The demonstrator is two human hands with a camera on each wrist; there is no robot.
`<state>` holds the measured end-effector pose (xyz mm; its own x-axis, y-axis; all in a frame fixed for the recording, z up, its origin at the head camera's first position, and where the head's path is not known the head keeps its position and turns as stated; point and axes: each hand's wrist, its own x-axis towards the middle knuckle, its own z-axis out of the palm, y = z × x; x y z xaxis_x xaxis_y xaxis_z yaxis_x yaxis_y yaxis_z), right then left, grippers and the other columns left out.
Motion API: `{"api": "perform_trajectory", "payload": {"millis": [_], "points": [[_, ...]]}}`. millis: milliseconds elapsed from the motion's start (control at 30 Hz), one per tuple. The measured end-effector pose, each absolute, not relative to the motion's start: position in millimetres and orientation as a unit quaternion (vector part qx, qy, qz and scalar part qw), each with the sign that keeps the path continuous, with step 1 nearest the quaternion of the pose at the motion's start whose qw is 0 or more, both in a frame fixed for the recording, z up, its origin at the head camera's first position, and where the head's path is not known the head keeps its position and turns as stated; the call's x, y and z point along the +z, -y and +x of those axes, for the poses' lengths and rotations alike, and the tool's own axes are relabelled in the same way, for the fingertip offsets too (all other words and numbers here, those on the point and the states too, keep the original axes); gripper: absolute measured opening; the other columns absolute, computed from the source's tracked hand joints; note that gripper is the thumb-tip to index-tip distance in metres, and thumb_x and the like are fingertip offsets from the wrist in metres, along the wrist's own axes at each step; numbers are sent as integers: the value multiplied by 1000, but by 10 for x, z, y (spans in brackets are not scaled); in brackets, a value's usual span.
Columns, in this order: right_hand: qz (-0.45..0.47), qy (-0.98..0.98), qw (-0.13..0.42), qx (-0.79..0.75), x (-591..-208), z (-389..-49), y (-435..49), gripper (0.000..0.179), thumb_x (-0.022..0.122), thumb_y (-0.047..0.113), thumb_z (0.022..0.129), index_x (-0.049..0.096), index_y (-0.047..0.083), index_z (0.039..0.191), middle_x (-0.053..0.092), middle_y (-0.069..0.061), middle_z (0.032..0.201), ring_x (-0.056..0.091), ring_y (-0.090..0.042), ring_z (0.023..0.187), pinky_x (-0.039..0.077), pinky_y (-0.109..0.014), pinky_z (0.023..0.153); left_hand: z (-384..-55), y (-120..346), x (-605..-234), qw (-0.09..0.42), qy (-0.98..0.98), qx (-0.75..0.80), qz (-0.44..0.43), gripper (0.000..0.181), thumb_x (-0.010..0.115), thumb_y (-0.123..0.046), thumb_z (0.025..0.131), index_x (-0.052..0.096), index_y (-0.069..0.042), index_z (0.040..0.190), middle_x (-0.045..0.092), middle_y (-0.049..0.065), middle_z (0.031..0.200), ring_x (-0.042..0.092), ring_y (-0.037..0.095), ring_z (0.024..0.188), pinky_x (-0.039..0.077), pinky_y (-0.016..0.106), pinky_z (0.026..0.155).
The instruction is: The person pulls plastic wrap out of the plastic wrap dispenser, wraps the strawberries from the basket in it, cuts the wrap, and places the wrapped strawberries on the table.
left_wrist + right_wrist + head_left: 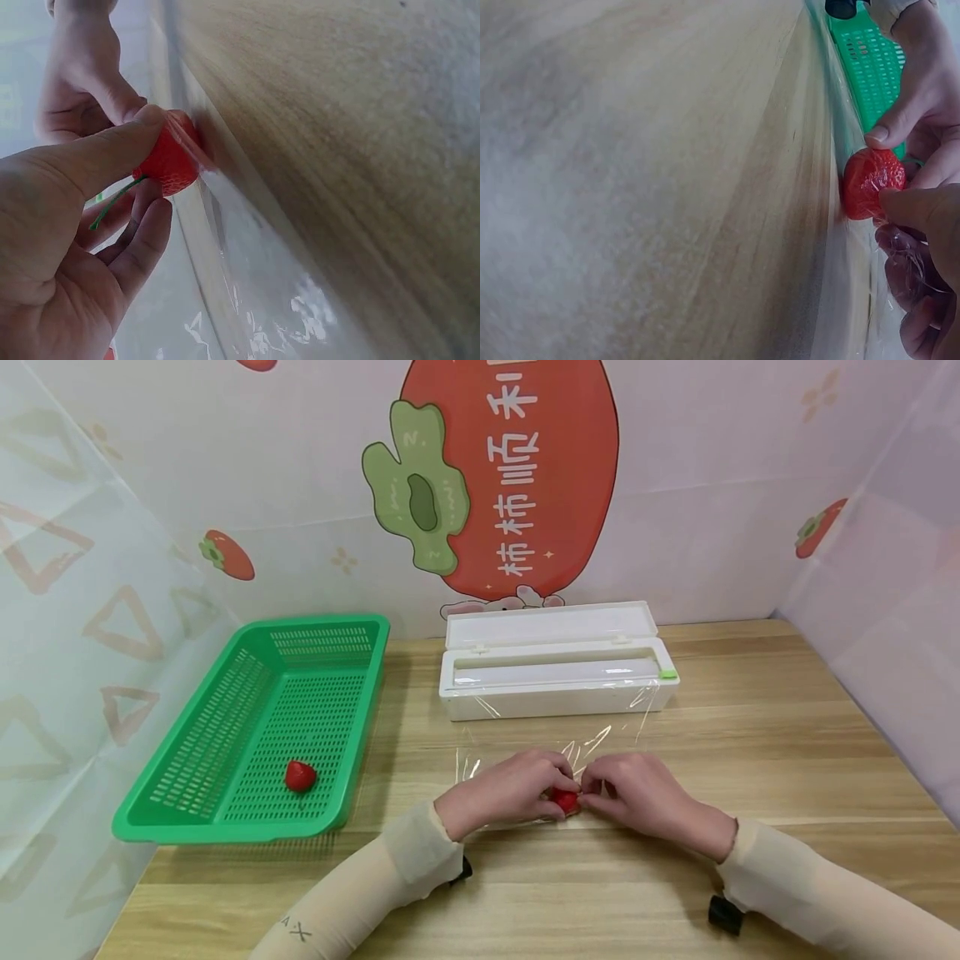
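A red strawberry [564, 801] with a thin green stem sits low over the table between both hands. My left hand [517, 789] grips it between thumb and fingers, as the left wrist view shows. Clear plastic film [262, 277] lies partly over the strawberry and runs back to the white film box. On the other side, my right hand [645, 793] pinches the film at the strawberry's edge with thumb and fingertips. In the right wrist view, film wraps the near side of the strawberry [870, 180] and wrinkles around the right fingers.
Behind the hands stands a white film dispenser box [562, 700], its lid raised and a roll inside. A green basket [375, 693] at the left holds another strawberry [300, 776]. Printed cloth walls [712, 527] bound the wooden table [750, 710] at the back and sides.
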<state>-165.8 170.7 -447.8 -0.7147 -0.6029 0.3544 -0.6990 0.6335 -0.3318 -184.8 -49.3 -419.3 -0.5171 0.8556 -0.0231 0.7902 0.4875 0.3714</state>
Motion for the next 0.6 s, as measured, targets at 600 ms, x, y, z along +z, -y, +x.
{"api": "perform_trajectory", "payload": {"millis": [600], "points": [[349, 904, 124, 215, -4534, -1672, -1699, 20, 82, 22, 76, 63, 30, 73, 53, 25, 64, 48, 3, 61, 39, -16, 56, -1803, 452, -4151, 93, -866, 126, 474, 36, 71, -55, 84, 74, -21, 95, 61, -8, 97, 54, 2, 81, 43, 11, 68]]}}
